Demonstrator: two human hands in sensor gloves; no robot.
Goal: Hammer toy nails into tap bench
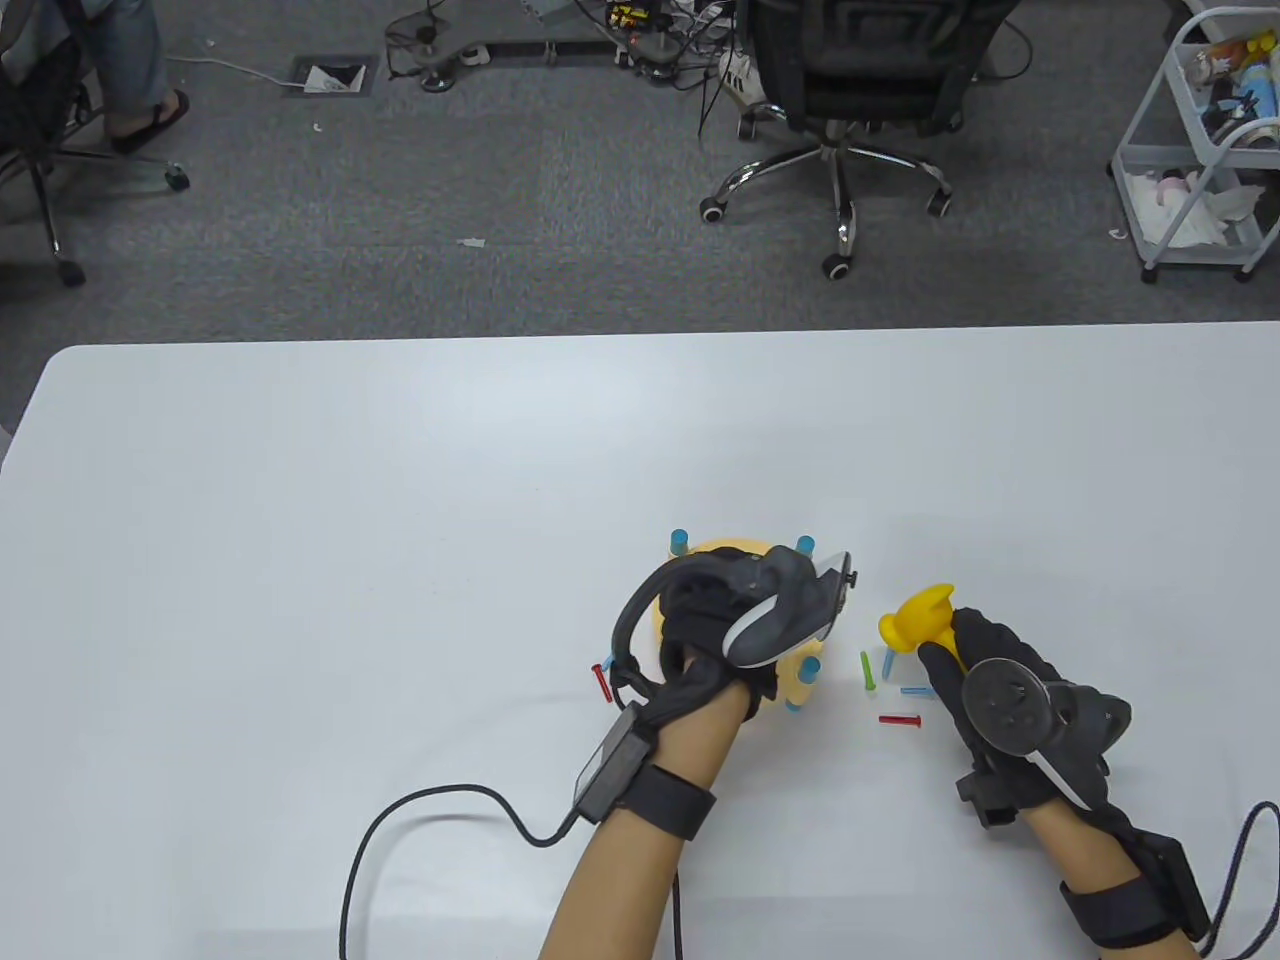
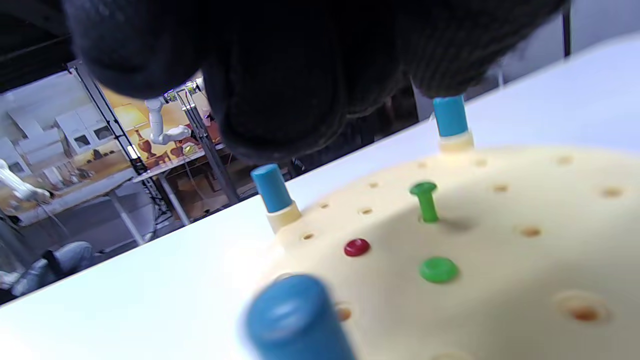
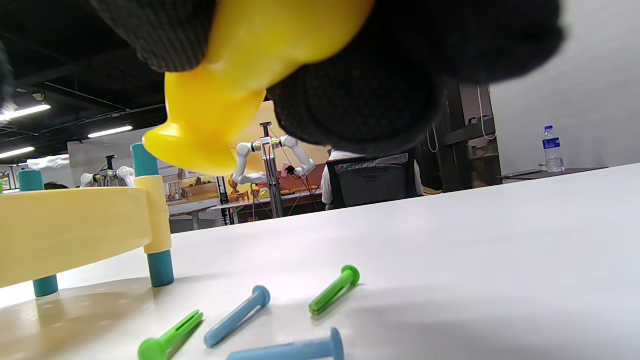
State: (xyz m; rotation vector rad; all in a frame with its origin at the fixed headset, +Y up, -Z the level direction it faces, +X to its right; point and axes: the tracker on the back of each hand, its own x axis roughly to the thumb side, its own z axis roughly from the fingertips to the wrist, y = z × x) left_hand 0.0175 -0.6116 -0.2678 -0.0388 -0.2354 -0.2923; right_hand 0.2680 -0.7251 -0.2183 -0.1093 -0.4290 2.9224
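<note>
Gripping the yellow toy hammer (image 1: 915, 622), the right hand (image 1: 1010, 710) is hovering; left hand (image 1: 740, 620) is covering the tap bench (image 2: 500, 240), grip indiscernible. Two nails are sitting flush, one green nail (image 2: 425, 201) is standing proud, several are lying loose.

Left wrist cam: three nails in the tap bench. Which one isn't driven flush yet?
The green nail farthest from the camera: its shaft stands proud of the tap bench. The red nail and the nearer green nail sit with only their heads showing.

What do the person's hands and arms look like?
Both hands wear black knit gloves. The left hand carries a grey and white tracker with a black ring; the right hand has a round grey disc on its tracker. Forearms are bare, with black wrist straps. A black cable runs from the left wrist box.
</note>
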